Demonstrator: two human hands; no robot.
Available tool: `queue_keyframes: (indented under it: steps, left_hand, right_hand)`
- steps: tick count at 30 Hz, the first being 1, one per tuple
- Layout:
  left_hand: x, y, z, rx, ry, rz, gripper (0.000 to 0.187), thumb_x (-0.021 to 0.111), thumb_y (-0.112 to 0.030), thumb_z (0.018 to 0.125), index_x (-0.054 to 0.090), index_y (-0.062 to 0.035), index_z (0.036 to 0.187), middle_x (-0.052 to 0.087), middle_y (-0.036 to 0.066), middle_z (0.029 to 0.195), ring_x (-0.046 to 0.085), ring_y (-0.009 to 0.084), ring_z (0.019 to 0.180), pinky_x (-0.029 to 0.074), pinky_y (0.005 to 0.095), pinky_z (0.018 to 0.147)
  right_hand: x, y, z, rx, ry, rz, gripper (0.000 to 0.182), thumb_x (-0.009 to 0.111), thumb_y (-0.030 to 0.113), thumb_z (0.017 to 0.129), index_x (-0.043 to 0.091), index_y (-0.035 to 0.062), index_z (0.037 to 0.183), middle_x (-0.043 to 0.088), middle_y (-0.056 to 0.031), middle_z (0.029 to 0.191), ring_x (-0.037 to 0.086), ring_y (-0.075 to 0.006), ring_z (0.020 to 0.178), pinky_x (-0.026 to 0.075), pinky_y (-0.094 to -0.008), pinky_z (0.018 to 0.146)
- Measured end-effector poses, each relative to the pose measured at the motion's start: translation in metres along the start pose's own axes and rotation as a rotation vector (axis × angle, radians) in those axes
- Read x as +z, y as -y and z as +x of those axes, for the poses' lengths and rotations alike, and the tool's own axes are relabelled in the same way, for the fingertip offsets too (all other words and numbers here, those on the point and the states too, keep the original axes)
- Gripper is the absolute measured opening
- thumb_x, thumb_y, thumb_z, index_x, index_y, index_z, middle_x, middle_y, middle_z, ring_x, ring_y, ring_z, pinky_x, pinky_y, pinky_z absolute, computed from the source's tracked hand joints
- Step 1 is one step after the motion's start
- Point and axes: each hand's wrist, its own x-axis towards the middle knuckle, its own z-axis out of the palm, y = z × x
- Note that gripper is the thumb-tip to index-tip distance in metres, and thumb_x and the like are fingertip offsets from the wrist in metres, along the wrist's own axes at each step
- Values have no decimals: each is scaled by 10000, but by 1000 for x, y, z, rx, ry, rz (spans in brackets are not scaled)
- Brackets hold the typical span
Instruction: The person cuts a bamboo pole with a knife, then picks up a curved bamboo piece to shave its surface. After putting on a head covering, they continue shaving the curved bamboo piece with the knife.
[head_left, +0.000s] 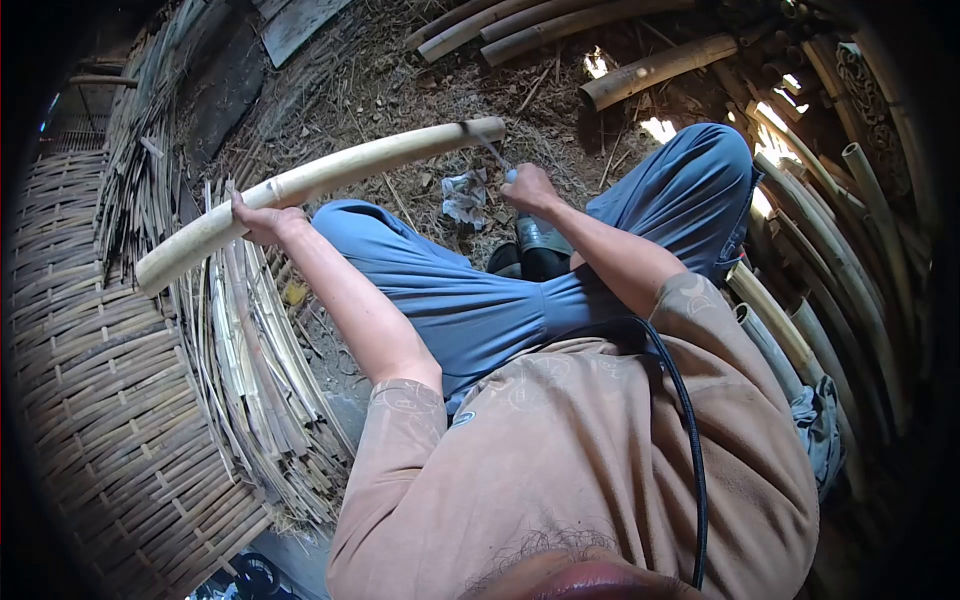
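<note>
A pale bamboo pole (350,170) lies across the view above my knees, its left end lower and nearer to me. My left hand (262,220) grips it toward that left end, fingers curled up over its far side and palm beneath. In my right hand (532,190) is a knife (493,152) with a light blue handle, the fingers closed round it. The narrow blade points up and left, its tip right at the pole's right end, beside a dark band on the bamboo. Below the pole, a crumpled paper wrapper (464,198) rests on the ground.
Bundled split bamboo strips (250,350) lie along my left, next to a woven bamboo panel (90,380). Several bamboo poles (840,240) are stacked at my right, and a thick cut length (660,72) lies ahead. Dark shoes (540,248) show between my knees.
</note>
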Motion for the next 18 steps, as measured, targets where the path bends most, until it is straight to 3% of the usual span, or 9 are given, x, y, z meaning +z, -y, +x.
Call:
queue_keyframes:
  steps: [3, 8, 11, 13, 15, 18]
  left_hand:
    - [-5, 0, -2, 3, -30, 42, 953, 824, -352, 712, 313, 35, 1418, 542, 227, 1275, 631, 369, 1086, 567, 537, 941]
    - [1, 0, 4, 40, 10, 18, 947, 814, -352, 733, 303, 40, 1427, 526, 234, 1302, 626, 373, 1106, 579, 516, 949]
    - [-2, 1, -1, 31, 9, 9, 940, 809, -335, 740, 296, 39, 1434, 519, 233, 1309, 625, 376, 1104, 588, 506, 933]
    - [0, -2, -7, 9, -5, 1, 937, 810, -326, 736, 293, 41, 1427, 513, 239, 1319, 623, 375, 1105, 588, 509, 928]
    - [0, -1, -6, 33, 17, -2, 940, 812, -322, 732, 291, 51, 1419, 510, 242, 1323, 623, 377, 1103, 588, 515, 925]
    - [-7, 8, 13, 11, -39, 1, 913, 802, -319, 737, 304, 51, 1407, 523, 247, 1310, 644, 376, 1070, 606, 509, 900]
  right_hand:
    - [-1, 3, -10, -57, 34, -119, 393, 677, 264, 802, 700, -51, 1036, 694, -291, 1071, 677, -417, 1041, 542, -453, 903]
    - [-22, -36, 27, 77, 27, -152, 358, 676, 255, 800, 711, -32, 1011, 698, -281, 1066, 680, -410, 1041, 542, -457, 888]
    - [-13, -18, 7, -43, 46, -87, 340, 658, 230, 804, 703, -40, 1006, 702, -278, 1035, 685, -414, 1012, 538, -462, 888]
    - [-3, -2, -11, -293, 29, -133, 330, 673, 237, 793, 682, -11, 1010, 705, -257, 1018, 670, -424, 1014, 531, -473, 905]
    - [-5, 12, -25, -306, 17, -198, 343, 689, 240, 784, 665, -33, 991, 704, -261, 1003, 670, -423, 1016, 531, -475, 910]
    - [-6, -19, 10, 24, 52, -156, 363, 688, 245, 805, 724, -21, 1048, 684, -263, 1144, 669, -385, 1086, 538, -448, 926]
